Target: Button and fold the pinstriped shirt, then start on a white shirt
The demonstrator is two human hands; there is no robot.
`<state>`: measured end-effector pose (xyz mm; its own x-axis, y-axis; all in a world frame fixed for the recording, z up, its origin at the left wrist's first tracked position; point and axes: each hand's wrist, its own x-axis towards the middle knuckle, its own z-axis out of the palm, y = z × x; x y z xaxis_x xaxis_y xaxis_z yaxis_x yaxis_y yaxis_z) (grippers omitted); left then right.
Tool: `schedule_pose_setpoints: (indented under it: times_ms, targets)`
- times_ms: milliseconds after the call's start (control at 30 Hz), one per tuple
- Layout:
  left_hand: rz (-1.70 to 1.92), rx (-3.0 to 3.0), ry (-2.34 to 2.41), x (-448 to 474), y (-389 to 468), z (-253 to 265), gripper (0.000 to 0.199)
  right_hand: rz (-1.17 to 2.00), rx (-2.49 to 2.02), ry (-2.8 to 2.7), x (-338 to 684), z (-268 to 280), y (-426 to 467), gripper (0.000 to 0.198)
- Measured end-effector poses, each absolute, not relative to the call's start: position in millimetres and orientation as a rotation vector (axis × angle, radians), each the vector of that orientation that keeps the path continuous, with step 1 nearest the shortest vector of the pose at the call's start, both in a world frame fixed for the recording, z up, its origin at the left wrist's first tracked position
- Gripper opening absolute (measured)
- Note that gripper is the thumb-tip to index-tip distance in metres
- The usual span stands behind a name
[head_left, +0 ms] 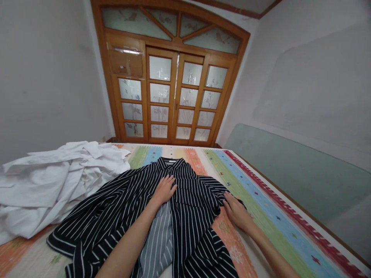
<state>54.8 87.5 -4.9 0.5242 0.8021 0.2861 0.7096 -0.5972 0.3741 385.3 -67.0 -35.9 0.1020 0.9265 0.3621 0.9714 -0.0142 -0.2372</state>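
Note:
A black shirt with white stripes [191, 193] lies spread on a bed, its collar away from me and its front partly parted. The paler grey striped inside of the cloth shows in the gap. My left hand [164, 190] rests flat on the chest below the collar, fingers spread. Over at the short sleeve on the right, my right hand [236, 210] touches the fabric with fingers stretched out. Its palm side is hidden. The shirt's left side is bunched in folds.
A heap of white cloth [66, 173] lies on the left, against the shirt's edge. Under everything is a multicoloured striped bedsheet [255, 197]. A pale green headboard-like panel [290, 166] runs along the right wall. Wooden glass-paned doors [175, 96] stand beyond the bed.

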Motion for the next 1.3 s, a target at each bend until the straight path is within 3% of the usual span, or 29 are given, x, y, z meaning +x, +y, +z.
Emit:
schedule_pose_setpoints:
  times_ms: [167,367,500,667,867,1300]
  targets:
    - [0.674,2.505,1.262,54,87,-6,0.042,-0.218,-2.308,-1.759,415,-29,-49,0.047]
    - [0.695,2.484,1.231,56,88,-7,0.040,-0.058,-2.590,-1.673,429,10,-24,0.045]
    - [0.672,2.480,1.236,56,87,-4,0.040,-0.125,-2.826,-1.448,417,42,-6,0.057]
    - [0.643,2.498,1.260,55,85,1,0.042,-0.177,-2.617,-1.759,414,50,21,0.035]
    - [0.668,2.496,1.249,55,87,0,0.042,0.222,-2.245,-1.937,425,32,48,0.044]
    - [0.679,2.513,1.254,54,89,-4,0.042,0.036,-2.351,-1.799,433,20,86,0.027]
